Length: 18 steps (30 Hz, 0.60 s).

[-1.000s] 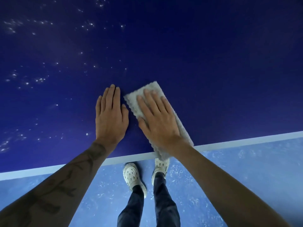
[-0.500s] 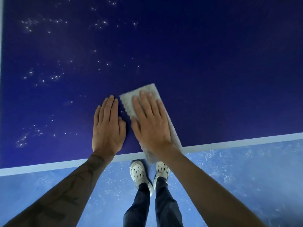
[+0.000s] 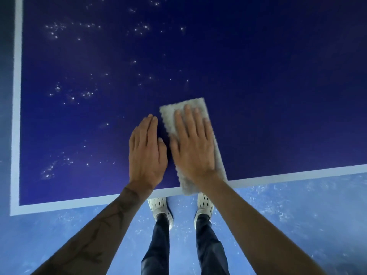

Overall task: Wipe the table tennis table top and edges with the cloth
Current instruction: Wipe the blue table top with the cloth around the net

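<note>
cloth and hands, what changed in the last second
The right hand slid the cloth left along the near edge of the table, toward the left corner, whose side line has come into view. The left hand moved left with it. Nothing was gripped or let go: the right hand still presses flat on the cloth, the left flat on bare table beside it.

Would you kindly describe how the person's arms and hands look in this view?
Both forearms are bare, with no sleeves in view. The left hand and right hand wear no visible gloves, rings or watch. Dark branching tattoo lines run along the left forearm; the right forearm shows no marking.
</note>
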### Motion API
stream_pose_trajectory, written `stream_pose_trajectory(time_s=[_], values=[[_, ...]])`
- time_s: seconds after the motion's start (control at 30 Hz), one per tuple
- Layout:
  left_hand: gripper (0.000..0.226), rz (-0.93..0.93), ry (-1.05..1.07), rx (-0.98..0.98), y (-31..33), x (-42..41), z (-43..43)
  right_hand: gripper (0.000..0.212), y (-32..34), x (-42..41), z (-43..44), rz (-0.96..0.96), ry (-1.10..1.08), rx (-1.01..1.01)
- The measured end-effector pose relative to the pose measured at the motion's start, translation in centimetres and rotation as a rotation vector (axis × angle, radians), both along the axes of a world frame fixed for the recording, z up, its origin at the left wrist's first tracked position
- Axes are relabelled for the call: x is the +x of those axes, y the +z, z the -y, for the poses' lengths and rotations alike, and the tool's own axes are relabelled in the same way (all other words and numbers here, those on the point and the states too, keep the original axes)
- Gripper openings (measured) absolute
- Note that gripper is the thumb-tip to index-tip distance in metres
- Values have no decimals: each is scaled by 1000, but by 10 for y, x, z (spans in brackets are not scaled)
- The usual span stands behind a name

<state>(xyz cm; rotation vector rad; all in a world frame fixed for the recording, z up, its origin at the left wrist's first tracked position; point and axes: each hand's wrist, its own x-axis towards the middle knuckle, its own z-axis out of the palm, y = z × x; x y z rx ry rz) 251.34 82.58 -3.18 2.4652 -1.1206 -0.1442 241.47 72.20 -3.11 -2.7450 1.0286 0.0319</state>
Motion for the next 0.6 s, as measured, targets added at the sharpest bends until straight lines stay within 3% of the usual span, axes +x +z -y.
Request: stream_pose_trajectory(time_s=[0.13,0.23,0.37,0.47,0.6], values=[[54,85,-95,48,5,50,-10,66,2,-37,-20,-62,103,14],[57,112,-136,139,4,86,-10,66,6,-31,5,-104,-85,-17],[58,93,-131,156,-2,102,-12,68,5,43,-1,-31,-283,0],[55,68,-96,122,-4,102,-12,66,1,71,-51,6,-133,22],[53,86,-106,143,-1,103,-11,66,5,35,-52,-45,-58,14]])
